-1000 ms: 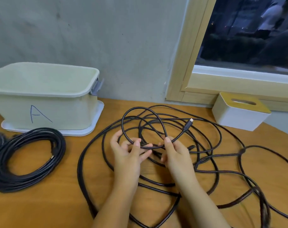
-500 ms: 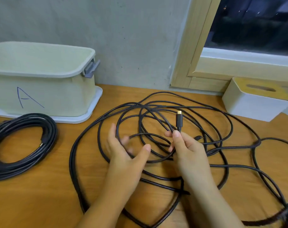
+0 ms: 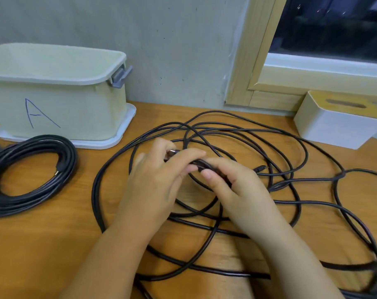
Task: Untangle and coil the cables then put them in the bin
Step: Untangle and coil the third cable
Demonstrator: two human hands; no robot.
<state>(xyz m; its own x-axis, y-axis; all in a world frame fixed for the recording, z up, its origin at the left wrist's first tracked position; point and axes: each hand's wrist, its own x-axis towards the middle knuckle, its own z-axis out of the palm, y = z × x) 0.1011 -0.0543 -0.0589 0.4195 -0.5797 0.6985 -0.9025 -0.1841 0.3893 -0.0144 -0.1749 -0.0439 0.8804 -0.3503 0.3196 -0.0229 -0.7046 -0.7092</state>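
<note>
A long black cable [image 3: 299,160] lies in loose tangled loops across the middle and right of the wooden table. My left hand [image 3: 159,180] and my right hand [image 3: 237,186] meet over the tangle's centre. My left fingers pinch the cable's plug end, whose metal tip shows near the thumb. My right hand grips the same cable just behind the plug. A second black cable [image 3: 30,175] lies neatly coiled at the left. The pale bin [image 3: 80,104], marked with a letter A, stands at the back left on a white lid.
A white box with a yellow slotted top [image 3: 334,128] sits at the back right under the wooden window frame [image 3: 245,61]. A grey wall runs behind the table. Bare wood shows between the coil and the tangle.
My right hand has carried the plug leftward and down to my left hand, which now pinches it. Both hands have come together. The view has shifted slightly.
</note>
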